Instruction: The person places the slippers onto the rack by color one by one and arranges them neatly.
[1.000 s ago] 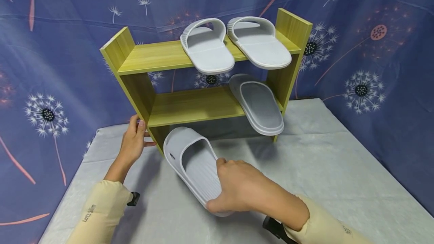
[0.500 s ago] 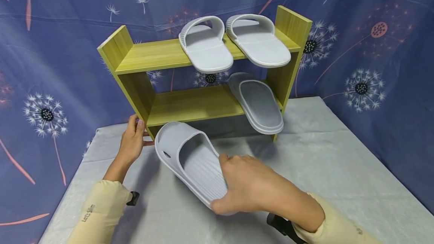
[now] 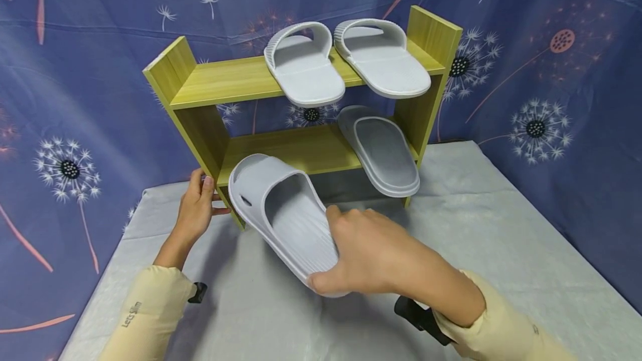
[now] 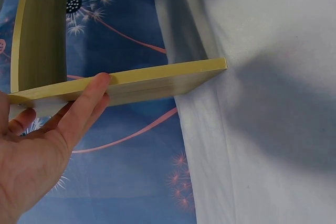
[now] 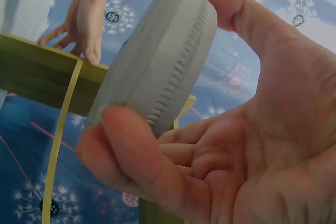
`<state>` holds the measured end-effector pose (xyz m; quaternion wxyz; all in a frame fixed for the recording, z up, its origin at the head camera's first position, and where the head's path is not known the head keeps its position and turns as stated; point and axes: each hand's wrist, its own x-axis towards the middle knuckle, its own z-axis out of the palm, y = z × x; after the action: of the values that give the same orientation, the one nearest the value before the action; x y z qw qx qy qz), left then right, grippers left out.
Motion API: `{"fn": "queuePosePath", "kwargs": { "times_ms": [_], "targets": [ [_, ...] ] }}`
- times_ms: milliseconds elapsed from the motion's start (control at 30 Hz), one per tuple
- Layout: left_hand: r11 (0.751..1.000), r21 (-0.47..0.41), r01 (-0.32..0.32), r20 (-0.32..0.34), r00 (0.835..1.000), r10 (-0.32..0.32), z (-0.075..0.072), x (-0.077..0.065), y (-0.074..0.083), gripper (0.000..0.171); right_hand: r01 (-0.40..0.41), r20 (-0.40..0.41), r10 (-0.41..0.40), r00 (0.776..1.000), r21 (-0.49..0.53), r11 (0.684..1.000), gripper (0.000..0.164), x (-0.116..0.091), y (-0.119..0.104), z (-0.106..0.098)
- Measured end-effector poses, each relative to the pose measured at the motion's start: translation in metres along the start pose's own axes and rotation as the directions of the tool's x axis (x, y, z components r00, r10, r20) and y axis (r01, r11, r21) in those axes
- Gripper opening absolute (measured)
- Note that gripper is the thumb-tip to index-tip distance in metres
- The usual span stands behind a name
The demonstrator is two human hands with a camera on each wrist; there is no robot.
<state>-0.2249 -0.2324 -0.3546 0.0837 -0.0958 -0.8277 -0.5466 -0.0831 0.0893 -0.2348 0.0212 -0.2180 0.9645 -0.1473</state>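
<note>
My right hand (image 3: 368,252) grips a light grey slipper (image 3: 296,227) by its heel end, thumb on the near side and fingers on the far edge. The slipper is tilted, its toe up at the left front of the middle shelf (image 3: 311,146); whether it touches cannot be told. In the right wrist view, the slipper's ridged sole edge (image 5: 181,66) shows between thumb and fingers. My left hand (image 3: 197,205) rests against the lower left side panel of a yellow-green wooden shoe rack (image 3: 228,82). Its nearly straight fingers (image 4: 79,114) touch the panel (image 4: 157,80) in the left wrist view.
Two white slippers (image 3: 313,82) (image 3: 388,74) sit side by side on the top shelf. A darker grey slipper (image 3: 386,152) lies on the middle shelf's right, its heel overhanging the front. The rack stands on a grey cloth (image 3: 476,227) before a blue dandelion-patterned backdrop (image 3: 526,43).
The right hand has lifted the grey slipper upward, its toe moving a little left, up to the level of the middle shelf's front. The left hand has stayed at the side panel.
</note>
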Motion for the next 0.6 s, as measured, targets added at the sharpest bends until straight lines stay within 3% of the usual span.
{"fn": "queuePosePath", "kwargs": {
  "times_ms": [267,600],
  "targets": [
    [1.000,-0.004,-0.002,0.014,1.000,0.002,-0.001,0.000,-0.002,0.054,-0.062,-0.015,0.062,0.998,-0.016,0.998,0.073,0.020,0.010,-0.006],
    [1.000,-0.007,0.007,0.022,1.000,-0.007,-0.001,0.000,0.000,0.055,-0.154,0.000,0.154,0.988,0.018,0.988,0.094,0.043,0.023,-0.009]
  ]
}}
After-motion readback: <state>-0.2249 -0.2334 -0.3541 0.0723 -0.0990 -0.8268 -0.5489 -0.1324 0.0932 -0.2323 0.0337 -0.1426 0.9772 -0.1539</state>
